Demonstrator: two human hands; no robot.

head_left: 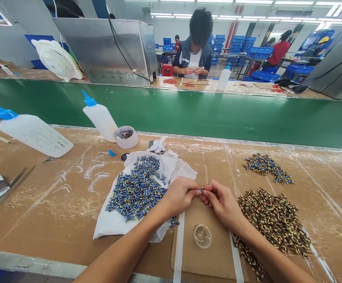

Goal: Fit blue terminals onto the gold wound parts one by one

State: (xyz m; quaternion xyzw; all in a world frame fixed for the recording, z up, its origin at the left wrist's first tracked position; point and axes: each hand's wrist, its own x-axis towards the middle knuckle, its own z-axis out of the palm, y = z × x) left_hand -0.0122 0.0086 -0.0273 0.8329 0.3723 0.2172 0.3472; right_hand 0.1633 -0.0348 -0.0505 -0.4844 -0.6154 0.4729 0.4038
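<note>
Above a cardboard strip, my left hand (184,192) and my right hand (220,199) meet fingertip to fingertip. My left fingers pinch a tiny blue part (200,190), mostly covered. Between my right thumb and forefinger sits a small yellowish-dark part (203,189); its exact kind is too small to make out. Left of my hands, a heap of small blue-and-yellow parts (138,188) lies on a white cloth (107,226). Beside my right forearm spreads a pile of small dark-and-yellow parts (272,220). A small clear cup (202,236) with a thin stick in it stands below my hands.
Farther right lies a smaller pile of blue, yellow and dark parts (266,167). White bottles with blue nozzles (38,135) and a tape roll (126,137) are at the left. Tweezers (19,181) lie near the left edge. Across the green conveyor (188,114) another person (194,51) works.
</note>
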